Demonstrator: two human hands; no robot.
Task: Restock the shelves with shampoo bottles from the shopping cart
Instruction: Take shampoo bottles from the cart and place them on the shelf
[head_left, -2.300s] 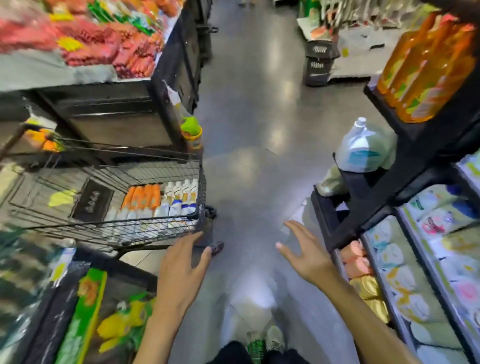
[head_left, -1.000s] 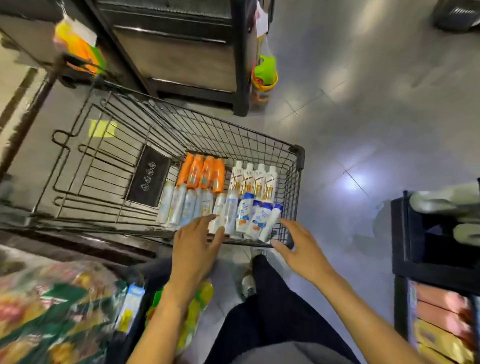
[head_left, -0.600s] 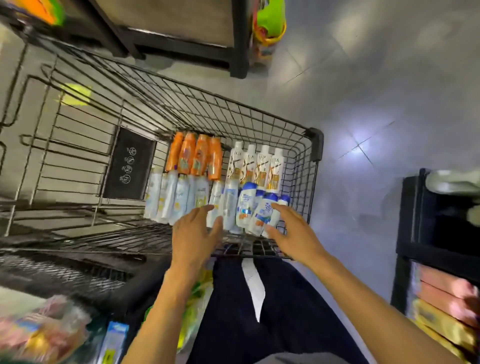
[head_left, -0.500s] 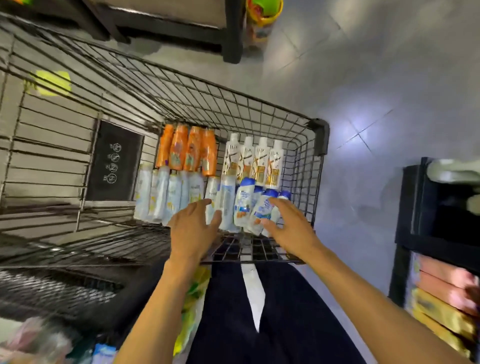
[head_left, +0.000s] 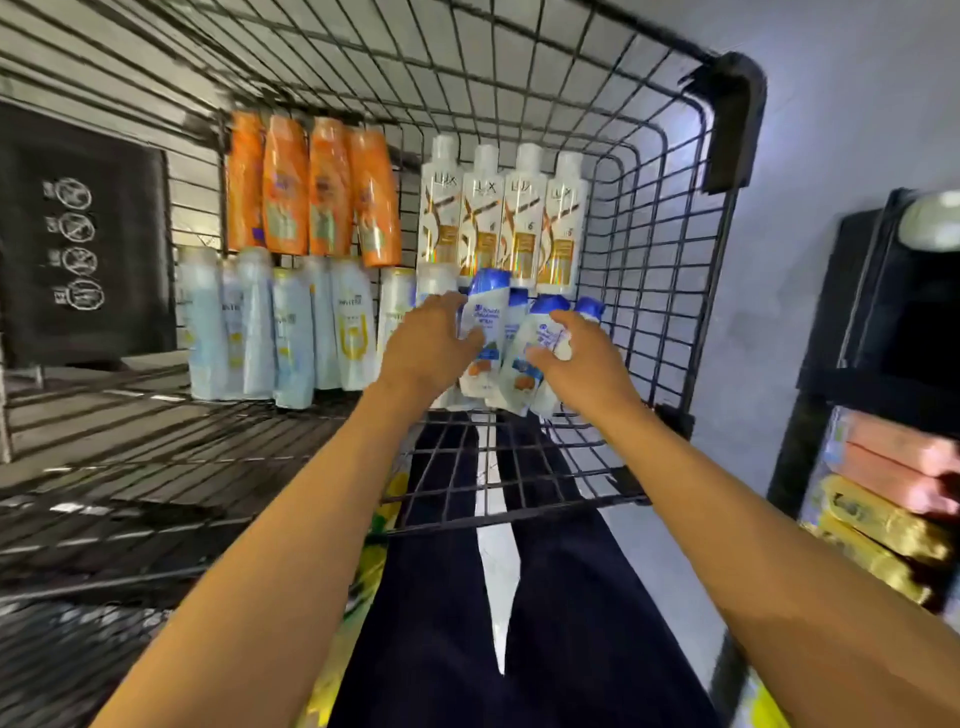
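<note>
Far to the left of your left grip lie four orange shampoo bottles (head_left: 311, 187). Below them is a row of pale Pantene bottles (head_left: 291, 327), flat on the shopping cart (head_left: 649, 249) floor and packed side by side.

Your left grip (head_left: 426, 348) lies low in the cart. Its thumb rests along the left edge of the left blue-capped bottle (head_left: 483, 332) and its fingers reach over the bottles just beyond. Blur hides whether it has closed round anything, so I cannot tell.

Just to its right, your right grip (head_left: 576, 358) has thumb and curled fingers pinched on the right blue-capped bottle (head_left: 530, 358), near the shoulder. Beyond both grips, four white Lux bottles (head_left: 504, 223) lie cap-away against the far wire wall. The shelf (head_left: 883, 467) stands well to the right of your right grip.

Expect these bottles to be stiff plastic that gives a little when squeezed. If full they have some weight, and the glossy skin will probably slide under a light pinch. Take each one round the waist, across the label, with your thumb on one face and your fingers on the other. Avoid lifting by the blue cap, since a flip cap may pop or twist. Because the bottles overlap, a neighbour may drag along. Lift straight up, clear of the wire rim.
</note>
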